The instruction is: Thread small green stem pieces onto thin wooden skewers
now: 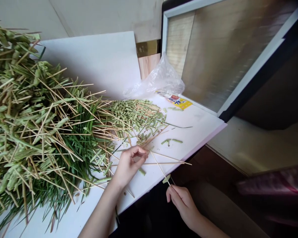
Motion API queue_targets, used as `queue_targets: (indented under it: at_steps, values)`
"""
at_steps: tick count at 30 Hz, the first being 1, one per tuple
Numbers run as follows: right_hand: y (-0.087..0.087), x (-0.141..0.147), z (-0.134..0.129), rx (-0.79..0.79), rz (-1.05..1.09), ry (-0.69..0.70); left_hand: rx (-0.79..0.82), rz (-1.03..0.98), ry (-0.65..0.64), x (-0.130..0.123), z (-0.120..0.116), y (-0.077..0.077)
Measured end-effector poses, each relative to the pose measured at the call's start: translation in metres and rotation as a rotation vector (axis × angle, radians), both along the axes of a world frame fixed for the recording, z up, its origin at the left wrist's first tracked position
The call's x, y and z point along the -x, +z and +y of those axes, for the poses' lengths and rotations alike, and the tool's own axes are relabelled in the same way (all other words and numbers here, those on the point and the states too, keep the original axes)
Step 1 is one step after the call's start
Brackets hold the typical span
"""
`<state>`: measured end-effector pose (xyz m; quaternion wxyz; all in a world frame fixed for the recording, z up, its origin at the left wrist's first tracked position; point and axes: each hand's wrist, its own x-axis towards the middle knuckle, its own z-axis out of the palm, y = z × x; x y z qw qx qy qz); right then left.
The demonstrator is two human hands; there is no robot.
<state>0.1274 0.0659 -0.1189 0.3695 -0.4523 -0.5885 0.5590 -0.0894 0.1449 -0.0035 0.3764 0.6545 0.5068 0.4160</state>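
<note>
My right hand grips the lower end of a thin wooden skewer just off the table's front edge. A piece of green bean is threaded on it close to my fingers. The skewer points up and left, its tip near my left hand. Thumb and forefinger of that hand are pinched together; what they hold is too small to make out. Loose skewers lie beside it on the white table. Behind my left hand spreads a pile of cut green bean pieces mixed with skewers.
A large heap of skewered beans and dark green chives fills the left side. At the back lie a clear plastic bag and a yellow packet. A white board leans at the wall; a framed glass panel stands right.
</note>
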Motion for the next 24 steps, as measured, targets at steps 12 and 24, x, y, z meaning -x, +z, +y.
queue_targets:
  at_steps: [12,24]
  values:
    - [-0.002,-0.001,0.001,-0.068,0.04,-0.06,-0.035,0.175,-0.272,-0.018,-0.009,0.003]
    - [0.0,-0.001,0.003,-0.033,0.164,-0.239,-0.219,0.758,-0.018,-0.02,0.024,0.004]
